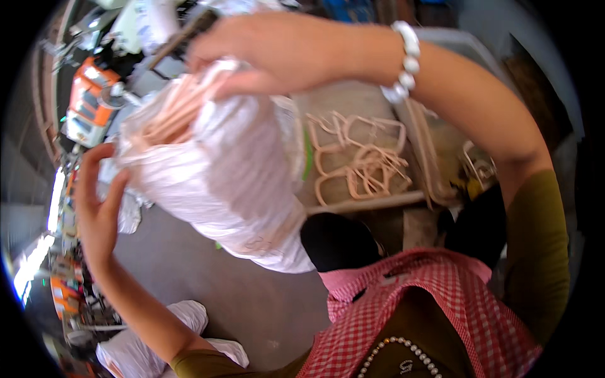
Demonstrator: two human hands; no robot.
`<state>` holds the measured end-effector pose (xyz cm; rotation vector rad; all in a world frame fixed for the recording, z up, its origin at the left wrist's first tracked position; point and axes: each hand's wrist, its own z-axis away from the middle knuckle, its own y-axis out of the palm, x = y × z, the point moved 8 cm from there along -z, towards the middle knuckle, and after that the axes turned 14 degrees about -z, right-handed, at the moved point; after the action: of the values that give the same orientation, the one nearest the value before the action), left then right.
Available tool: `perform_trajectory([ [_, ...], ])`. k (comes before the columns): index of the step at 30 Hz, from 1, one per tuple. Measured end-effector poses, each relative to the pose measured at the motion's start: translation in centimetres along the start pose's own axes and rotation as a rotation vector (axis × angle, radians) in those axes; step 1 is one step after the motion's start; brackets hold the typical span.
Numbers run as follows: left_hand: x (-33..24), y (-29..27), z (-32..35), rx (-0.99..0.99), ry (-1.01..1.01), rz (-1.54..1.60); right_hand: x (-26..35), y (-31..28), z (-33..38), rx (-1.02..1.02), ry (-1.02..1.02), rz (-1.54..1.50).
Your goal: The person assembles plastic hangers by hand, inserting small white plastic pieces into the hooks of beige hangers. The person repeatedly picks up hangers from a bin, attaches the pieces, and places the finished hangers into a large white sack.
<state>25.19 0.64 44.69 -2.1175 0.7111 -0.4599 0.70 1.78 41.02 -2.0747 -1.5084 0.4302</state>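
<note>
A big white plastic bag (242, 173) stuffed with pale pink plastic hangers hangs tilted in front of me. My right hand (277, 50) reaches across from the right and grips the bag's bunched top, where hanger ends stick out. A white bead bracelet (405, 60) circles that wrist. At the left, my left hand (97, 201) presses flat against the bag's side with its fingers spread.
Loose pink hangers (359, 160) lie tangled on a board beyond the bag. An orange and white machine (88, 104) stands at the upper left. Grey concrete floor (208, 283) lies below, with a white sack (142, 353) at the lower left. I wear a red checked apron (441, 302).
</note>
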Motion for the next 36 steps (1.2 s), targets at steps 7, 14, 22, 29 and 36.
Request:
perform_trajectory([
  [7,-5.5,1.0,7.2,-0.391,0.222,0.531,-4.9,-1.8,11.6,-0.176,0.316,-0.094],
  [14,-18.0,30.2,4.9,0.233,-0.068,0.968,-10.6,10.9,44.9,0.345,1.393,-0.295],
  [22,-18.5,51.1,7.5,0.66,-0.375,0.687,-6.9,21.2,65.2,0.09,2.107,-0.497],
  [29,-18.0,52.6,4.2,0.63,-0.33,0.653,-6.4,24.2,74.6,-0.833,2.752,-0.349],
  [36,-16.7,54.1,4.9,0.702,-0.346,0.623,-7.8,26.9,75.2,-0.936,2.543,-0.352],
])
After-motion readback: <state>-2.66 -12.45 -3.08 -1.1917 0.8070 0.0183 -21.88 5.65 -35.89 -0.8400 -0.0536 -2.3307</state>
